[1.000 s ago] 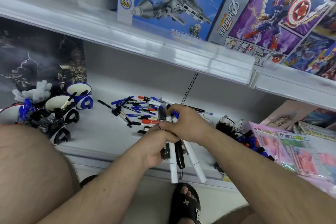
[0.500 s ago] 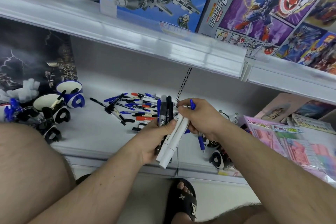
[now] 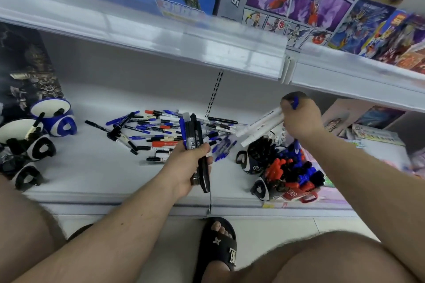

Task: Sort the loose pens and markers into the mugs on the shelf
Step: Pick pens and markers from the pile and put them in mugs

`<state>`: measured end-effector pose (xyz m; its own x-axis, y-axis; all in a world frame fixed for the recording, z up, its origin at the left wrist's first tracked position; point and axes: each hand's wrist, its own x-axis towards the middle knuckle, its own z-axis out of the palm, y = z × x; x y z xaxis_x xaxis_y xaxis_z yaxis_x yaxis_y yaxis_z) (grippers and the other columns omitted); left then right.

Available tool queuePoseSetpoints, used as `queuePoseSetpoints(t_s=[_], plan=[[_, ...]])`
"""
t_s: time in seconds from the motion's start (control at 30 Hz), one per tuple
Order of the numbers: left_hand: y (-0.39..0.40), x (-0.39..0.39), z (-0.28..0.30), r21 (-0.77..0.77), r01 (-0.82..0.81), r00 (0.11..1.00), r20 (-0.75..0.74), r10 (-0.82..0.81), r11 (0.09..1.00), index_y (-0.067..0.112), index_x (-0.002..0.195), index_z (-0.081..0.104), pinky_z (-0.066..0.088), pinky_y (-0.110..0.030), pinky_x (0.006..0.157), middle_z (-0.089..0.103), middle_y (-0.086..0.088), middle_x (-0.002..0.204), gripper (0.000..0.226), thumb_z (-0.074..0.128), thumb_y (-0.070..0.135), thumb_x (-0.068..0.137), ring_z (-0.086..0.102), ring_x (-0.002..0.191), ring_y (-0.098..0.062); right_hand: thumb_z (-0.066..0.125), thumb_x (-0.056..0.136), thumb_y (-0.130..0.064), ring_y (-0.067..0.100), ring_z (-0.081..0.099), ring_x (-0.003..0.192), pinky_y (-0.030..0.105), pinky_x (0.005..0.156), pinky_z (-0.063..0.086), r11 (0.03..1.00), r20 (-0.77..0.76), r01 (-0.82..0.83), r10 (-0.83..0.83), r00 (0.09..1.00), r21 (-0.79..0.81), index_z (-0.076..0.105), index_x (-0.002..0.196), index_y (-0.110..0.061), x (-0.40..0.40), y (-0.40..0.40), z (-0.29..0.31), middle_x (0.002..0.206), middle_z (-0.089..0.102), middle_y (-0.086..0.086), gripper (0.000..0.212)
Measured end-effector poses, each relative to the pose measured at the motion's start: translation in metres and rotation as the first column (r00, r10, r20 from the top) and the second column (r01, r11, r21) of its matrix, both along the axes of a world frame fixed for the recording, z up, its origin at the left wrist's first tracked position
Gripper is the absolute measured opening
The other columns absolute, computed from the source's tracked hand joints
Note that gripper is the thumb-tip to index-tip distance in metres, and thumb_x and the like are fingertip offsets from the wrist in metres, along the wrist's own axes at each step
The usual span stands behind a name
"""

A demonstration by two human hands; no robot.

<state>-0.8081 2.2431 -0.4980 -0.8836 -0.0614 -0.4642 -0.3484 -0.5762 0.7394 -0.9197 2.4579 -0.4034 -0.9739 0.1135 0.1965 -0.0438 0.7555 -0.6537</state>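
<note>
Right hand: the right hand point(image 3: 300, 117) was closed round a bundle of white markers point(image 3: 259, 127), plus one blue pen point(image 3: 295, 101) poking up out of the fist; the marker tips angled down and away from the grip toward the pile.
Left hand: the left hand point(image 3: 189, 167) was wrapped round a fistful of black and grey markers point(image 3: 195, 138) with a blue one beside them, standing upright above the fist, their lower ends hanging below it.
Loose pile: the pens and markers point(image 3: 158, 132) still to be sorted lay on the shelf point(image 3: 92, 167) just beyond the left fist and between the two hands.
Mugs: full mugs point(image 3: 287, 167) of black, red and blue pens stood directly below the right grip; more mugs point(image 3: 46, 122), partly filled, were well off to the left of the left hand.
Step in hand: probably dropping the white markers into a mug.
Doing it well: tip the bundle upright over the mug holding white caps point(image 3: 279, 134), just under the knuckles, and loosen the fingers only once the ends are inside the rim, keeping the blue pen back for its own mug.
</note>
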Motion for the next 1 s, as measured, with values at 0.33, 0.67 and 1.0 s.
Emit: queuePoseSetpoints(t_s=[0.33, 0.67, 1.0], plan=[[0.053, -0.066, -0.005, 0.056, 0.008, 0.999, 0.043, -0.01, 0.998, 0.008, 0.105, 0.063, 0.053, -0.029, 0.06, 0.062, -0.006, 0.073, 0.015, 0.064, 0.019, 0.095, 0.059, 0.064, -0.017, 0.041, 0.103, -0.019, 0.043, 0.058, 0.098, 0.037, 0.072, 0.035, 0.951, -0.189, 0.28, -0.253, 0.949, 0.131, 0.054, 0.119, -0.004, -0.077, 0.075, -0.063, 0.107, 0.062, 0.027, 0.025], [0.062, -0.102, -0.025, 0.041, 0.014, 0.997, 0.074, -0.017, 0.999, 0.009, 0.1, 0.064, 0.054, -0.031, 0.065, 0.064, -0.003, 0.073, 0.011, 0.064, 0.019, 0.095, 0.061, 0.062, -0.013, 0.04, 0.103, -0.013, 0.042, 0.052, 0.112, 0.038, 0.086, 0.038, 0.943, -0.094, 0.205, -0.186, 0.978, 0.264, 0.053, 0.127, -0.002, -0.123, 0.08, -0.126, 0.124, 0.056, 0.024, 0.03], [0.05, -0.093, -0.043, 0.025, 0.009, 0.993, 0.114, -0.011, 1.0, 0.007, 0.105, 0.063, 0.054, -0.033, 0.062, 0.061, -0.007, 0.081, 0.015, 0.066, 0.015, 0.093, 0.061, 0.068, -0.018, 0.039, 0.104, -0.02, 0.037, 0.058, 0.096, 0.035, 0.073, 0.042, 0.846, 0.28, -0.042, -0.129, 0.951, 0.532, 0.059, 0.099, -0.003, -0.144, 0.066, -0.171, 0.109, 0.063, 0.023, 0.028]])
